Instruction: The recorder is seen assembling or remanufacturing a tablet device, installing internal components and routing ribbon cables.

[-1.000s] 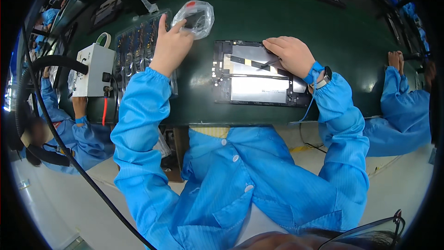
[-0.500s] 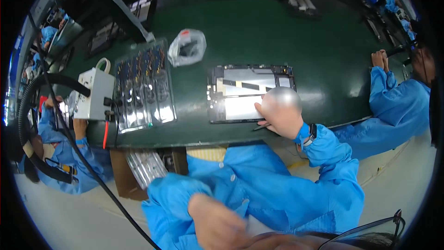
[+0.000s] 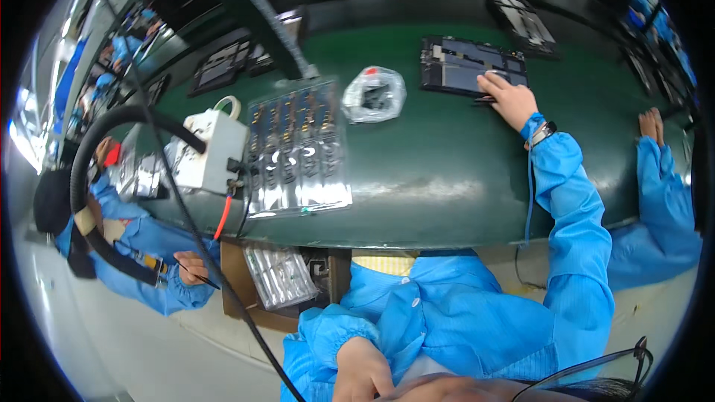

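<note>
My right hand (image 3: 510, 104) reaches far across the green bench, fingers over the near edge of an opened tablet (image 3: 462, 67). Dark and silver parts show inside its frame. A thin dark tool (image 3: 483, 100) sticks out from under those fingers; its kind is too small to tell. My left hand (image 3: 361, 372) is raised at the lower edge of the picture, well back from the bench, its fingertips hidden there. Nearer on the bench lie a clear tray (image 3: 298, 156) with rows of small flex-cable parts and a clear plastic bag (image 3: 375, 94) with dark contents.
A white box (image 3: 211, 150) with plugs and a black hose stands left of the tray. A carton (image 3: 283, 320) with clear trays sits below the bench edge. More opened tablets (image 3: 521, 24) lie at the far side. Co-workers sit at left and right. A black cable crosses the left side.
The tablet has slid away from me to the far part of the bench, with my right hand following it. My left hand stays low in front of me. The view has shifted left.
</note>
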The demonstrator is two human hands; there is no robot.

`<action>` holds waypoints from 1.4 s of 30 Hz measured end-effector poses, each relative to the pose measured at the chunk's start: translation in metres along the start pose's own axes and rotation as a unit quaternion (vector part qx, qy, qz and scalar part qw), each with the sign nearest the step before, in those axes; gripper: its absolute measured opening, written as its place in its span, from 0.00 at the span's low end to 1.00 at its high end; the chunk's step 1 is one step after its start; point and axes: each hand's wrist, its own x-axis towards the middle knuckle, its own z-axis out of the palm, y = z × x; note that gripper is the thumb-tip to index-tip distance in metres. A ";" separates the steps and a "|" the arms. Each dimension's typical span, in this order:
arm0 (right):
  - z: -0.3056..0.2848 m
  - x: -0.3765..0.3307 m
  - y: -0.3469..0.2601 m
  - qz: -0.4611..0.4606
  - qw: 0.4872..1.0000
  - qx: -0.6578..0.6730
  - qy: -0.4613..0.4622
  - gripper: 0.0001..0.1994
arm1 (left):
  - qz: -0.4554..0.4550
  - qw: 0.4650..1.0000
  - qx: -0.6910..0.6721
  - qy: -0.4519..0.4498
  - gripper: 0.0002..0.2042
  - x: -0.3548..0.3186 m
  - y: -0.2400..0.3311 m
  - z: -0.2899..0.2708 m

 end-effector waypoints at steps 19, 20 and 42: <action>0.066 0.153 0.008 0.246 0.742 0.507 0.362 0.21 | -0.036 0.991 0.005 0.128 0.08 -0.016 -0.017 0.003; 0.041 0.144 0.002 0.359 0.591 0.612 0.383 0.19 | -0.032 0.989 -0.012 0.141 0.08 -0.017 -0.019 0.007; 0.089 0.107 0.135 0.430 0.112 0.870 0.212 0.15 | -0.366 0.691 -0.015 0.623 0.11 -0.024 -0.049 0.038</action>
